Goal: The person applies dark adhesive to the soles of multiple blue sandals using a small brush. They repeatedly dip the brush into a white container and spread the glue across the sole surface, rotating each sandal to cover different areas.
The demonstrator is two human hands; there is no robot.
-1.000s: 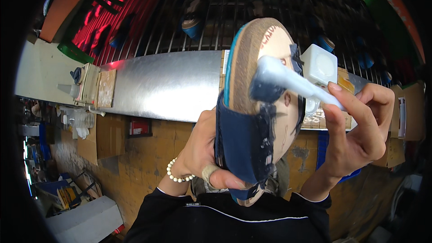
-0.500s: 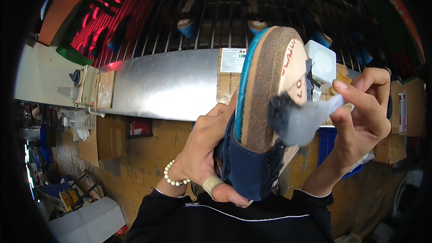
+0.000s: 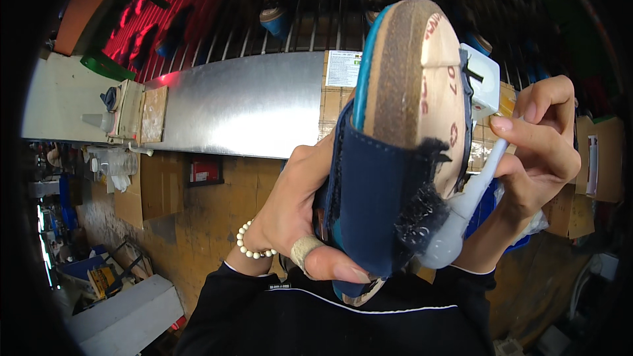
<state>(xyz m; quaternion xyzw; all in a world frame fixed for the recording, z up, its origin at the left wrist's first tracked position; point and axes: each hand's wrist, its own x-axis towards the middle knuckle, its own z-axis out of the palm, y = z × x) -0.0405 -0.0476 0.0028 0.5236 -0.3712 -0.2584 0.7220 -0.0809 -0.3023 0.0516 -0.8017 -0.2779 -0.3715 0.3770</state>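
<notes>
Pt of L hand (image 3: 288, 214) hidden bhd shoe (image 3: 376, 188).

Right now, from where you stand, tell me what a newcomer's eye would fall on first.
Probably the blue shoe, looming in the middle, pale underside turned to the right, in the left hand. Next, perhaps, the white-handled brush in the right hand, its dark bristles over the shoe's right side. Then the red-lit bars glowing at the upper left.
</notes>
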